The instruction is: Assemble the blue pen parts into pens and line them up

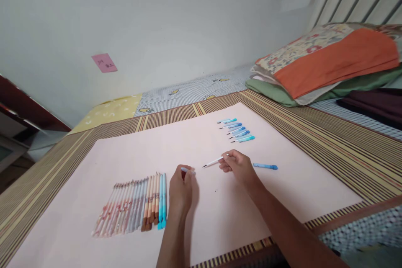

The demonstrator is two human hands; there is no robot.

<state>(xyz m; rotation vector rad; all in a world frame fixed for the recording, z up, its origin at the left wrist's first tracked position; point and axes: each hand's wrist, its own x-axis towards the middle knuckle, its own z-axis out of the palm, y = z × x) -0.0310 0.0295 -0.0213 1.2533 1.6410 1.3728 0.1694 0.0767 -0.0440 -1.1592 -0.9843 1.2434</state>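
Observation:
My right hand (234,165) pinches a slim white pen refill (213,162), its dark tip pointing left. Closed around a short pale-blue pen part (186,170) is my left hand (181,188); the rest of that part is hidden by the fingers. A blue pen barrel (265,166) lies on the pink sheet (201,209), just right of my right hand. Farther back, several white refills and blue pen pieces (238,130) lie in a slanted column. Left of my left hand, several pens (135,205) are lined up side by side, in pinkish, grey, orange-brown and bright blue.
Tiny dark specks (215,190) dot the sheet between my arms. Beneath the sheet is a striped mat (270,113). Folded orange and floral bedding (333,58) is stacked at the right rear, beside a dark folded cloth (373,104). A pink note (104,63) sticks to the wall.

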